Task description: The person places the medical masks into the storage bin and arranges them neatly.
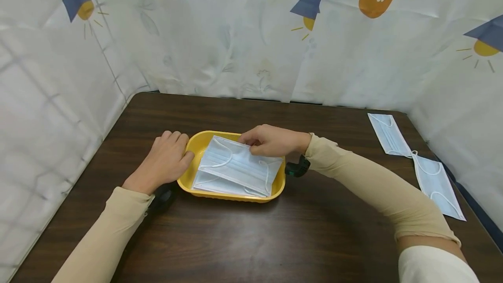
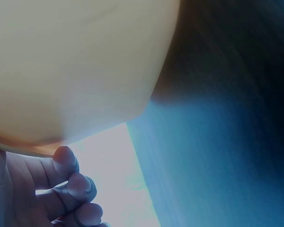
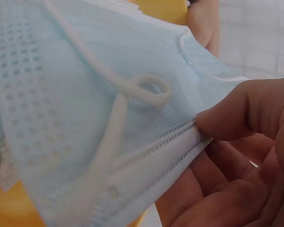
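A shallow yellow tray (image 1: 199, 145) holds a stack of pale blue pleated face masks with white ear loops. My left hand (image 1: 167, 158) grips the tray's left end, its thumb at the rim; in the left wrist view, curled fingers (image 2: 80, 187) show beside the tray's pale outer wall (image 2: 80, 66). Over the tray's right end, my right hand (image 1: 273, 139) pinches the long edge of the top face mask (image 1: 239, 165). The right wrist view shows the thumb on this mask (image 3: 109, 52) and the fingers beneath its edge. Lower masks are mostly covered.
Two more face masks lie at the table's right side, one farther back (image 1: 389, 134) and one nearer (image 1: 438, 187), touching at their ends. The dark wooden table (image 1: 251, 239) meets a white patterned curtain (image 1: 235, 43) behind and at both sides.
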### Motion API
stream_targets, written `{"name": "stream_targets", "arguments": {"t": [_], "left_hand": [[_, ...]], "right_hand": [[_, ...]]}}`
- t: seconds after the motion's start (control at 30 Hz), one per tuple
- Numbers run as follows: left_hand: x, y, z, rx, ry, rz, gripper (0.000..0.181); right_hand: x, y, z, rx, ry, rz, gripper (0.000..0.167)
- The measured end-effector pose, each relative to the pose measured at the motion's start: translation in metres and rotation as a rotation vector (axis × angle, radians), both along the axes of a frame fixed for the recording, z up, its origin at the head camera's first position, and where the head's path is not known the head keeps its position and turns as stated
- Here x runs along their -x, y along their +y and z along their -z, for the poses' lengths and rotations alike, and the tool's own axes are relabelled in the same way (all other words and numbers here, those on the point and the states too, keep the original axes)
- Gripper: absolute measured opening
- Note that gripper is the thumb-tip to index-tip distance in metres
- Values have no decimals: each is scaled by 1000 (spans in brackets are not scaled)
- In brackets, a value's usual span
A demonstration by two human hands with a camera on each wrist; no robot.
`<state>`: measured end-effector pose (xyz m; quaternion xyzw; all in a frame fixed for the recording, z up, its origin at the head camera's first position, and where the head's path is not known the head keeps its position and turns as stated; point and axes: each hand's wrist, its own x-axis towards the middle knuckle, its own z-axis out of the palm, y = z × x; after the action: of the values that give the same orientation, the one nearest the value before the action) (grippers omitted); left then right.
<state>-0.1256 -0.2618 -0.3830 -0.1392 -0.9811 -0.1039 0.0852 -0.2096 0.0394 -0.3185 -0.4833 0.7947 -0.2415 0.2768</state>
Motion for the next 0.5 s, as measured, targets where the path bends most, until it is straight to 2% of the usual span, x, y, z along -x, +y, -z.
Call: {"name": "stream_targets", "arguments": {"t": [0.27,0.5], "left_hand": [[-1,1,0,2,-23,-7,30],[-1,-1,0,-5,-18,-3,27]], "right_hand": [[1,-15,5,-98,-1,-89,34],[2,-24,10,-162,-5,-90,39]]}}
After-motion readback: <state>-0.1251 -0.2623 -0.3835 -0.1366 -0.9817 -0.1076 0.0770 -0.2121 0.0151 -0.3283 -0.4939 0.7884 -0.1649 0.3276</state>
